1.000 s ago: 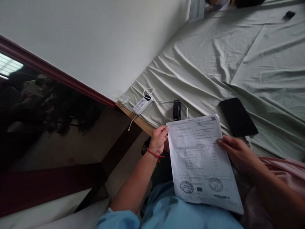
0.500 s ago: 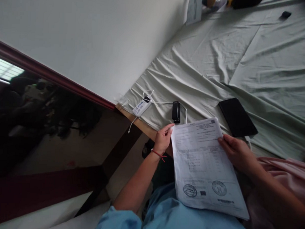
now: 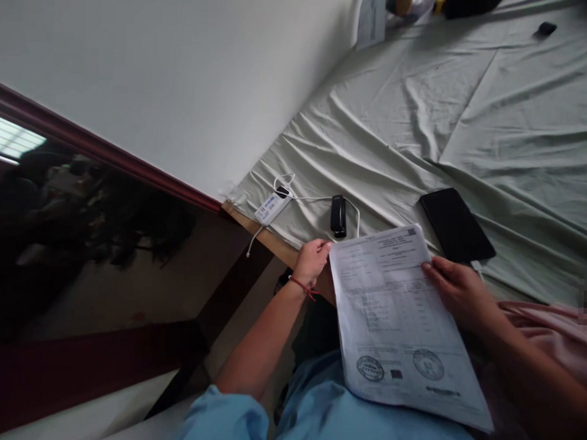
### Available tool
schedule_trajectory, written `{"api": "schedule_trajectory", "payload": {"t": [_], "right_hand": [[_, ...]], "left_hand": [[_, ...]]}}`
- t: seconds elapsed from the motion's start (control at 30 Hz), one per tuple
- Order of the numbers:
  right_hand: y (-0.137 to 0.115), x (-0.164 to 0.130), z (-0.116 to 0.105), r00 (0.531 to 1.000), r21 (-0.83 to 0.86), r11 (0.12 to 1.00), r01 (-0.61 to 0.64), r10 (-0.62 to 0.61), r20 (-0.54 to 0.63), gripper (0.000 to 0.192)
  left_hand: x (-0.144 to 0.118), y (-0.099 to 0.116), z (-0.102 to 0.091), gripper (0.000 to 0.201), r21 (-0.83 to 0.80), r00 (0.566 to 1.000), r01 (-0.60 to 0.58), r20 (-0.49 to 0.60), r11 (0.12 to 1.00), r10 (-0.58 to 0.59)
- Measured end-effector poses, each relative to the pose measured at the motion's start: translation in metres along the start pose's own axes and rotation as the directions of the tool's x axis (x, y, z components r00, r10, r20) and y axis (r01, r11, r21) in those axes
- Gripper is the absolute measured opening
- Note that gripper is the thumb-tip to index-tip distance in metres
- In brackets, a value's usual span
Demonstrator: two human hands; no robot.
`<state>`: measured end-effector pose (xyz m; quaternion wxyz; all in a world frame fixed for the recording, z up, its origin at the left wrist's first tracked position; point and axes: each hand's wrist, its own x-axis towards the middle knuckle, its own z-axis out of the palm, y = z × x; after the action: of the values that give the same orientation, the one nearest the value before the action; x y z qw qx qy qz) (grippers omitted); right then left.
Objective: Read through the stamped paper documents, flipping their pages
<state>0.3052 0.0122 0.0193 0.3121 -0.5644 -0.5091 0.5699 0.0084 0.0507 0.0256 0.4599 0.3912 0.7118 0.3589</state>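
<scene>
A stack of printed paper sheets (image 3: 396, 313) with two round stamps near its lower edge rests on my lap, over a light blue garment. My left hand (image 3: 311, 262), with a red thread at the wrist, grips the stack's upper left corner. My right hand (image 3: 457, 293) holds the right edge, thumb on top. Just beyond the sheets a small black device (image 3: 338, 216) with a white cable lies on the pale green bedsheet (image 3: 470, 110).
A black phone (image 3: 456, 225) lies on the sheet to the right of the papers. A white power bank (image 3: 271, 207) sits near the bed's corner. A white wall (image 3: 183, 68) runs along the left, with a dark wooden frame (image 3: 98, 149) below it. Clutter lies at the bed's far end.
The sheets have shifted slightly down and to the right on my lap. My left hand closed again on the upper left corner after its fingers briefly stretched out.
</scene>
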Motion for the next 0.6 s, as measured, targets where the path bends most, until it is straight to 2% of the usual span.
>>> {"api": "schedule_trajectory", "payload": {"t": [0.2, 0.3, 0.37, 0.47, 0.6], "right_hand": [[-0.008, 0.0, 0.002, 0.992, 0.033, 0.995, -0.09, 0.092, -0.085, 0.037], [-0.006, 0.001, 0.003, 0.986, 0.046, 0.993, -0.105, 0.11, -0.124, 0.035], [-0.004, 0.001, 0.004, 0.985, 0.062, 0.992, -0.111, 0.118, -0.129, 0.035], [-0.003, -0.001, 0.006, 0.983, 0.105, 0.987, -0.126, 0.138, -0.12, 0.034], [-0.002, -0.004, 0.01, 0.982, 0.118, 0.982, -0.144, 0.157, -0.104, 0.035]], "left_hand": [[-0.007, -0.003, 0.007, 0.033, 0.251, 0.985, -0.171, 0.047, 0.953, 0.164], [-0.022, -0.008, 0.011, 0.031, 0.332, 0.969, -0.237, 0.013, 0.913, 0.247], [-0.035, -0.009, 0.013, 0.029, 0.372, 0.968, -0.228, -0.016, 0.9, 0.252], [-0.054, -0.012, 0.016, 0.03, 0.396, 0.97, -0.206, -0.035, 0.895, 0.239], [-0.064, -0.022, 0.017, 0.034, 0.294, 0.966, -0.229, -0.051, 0.928, 0.255]]}}
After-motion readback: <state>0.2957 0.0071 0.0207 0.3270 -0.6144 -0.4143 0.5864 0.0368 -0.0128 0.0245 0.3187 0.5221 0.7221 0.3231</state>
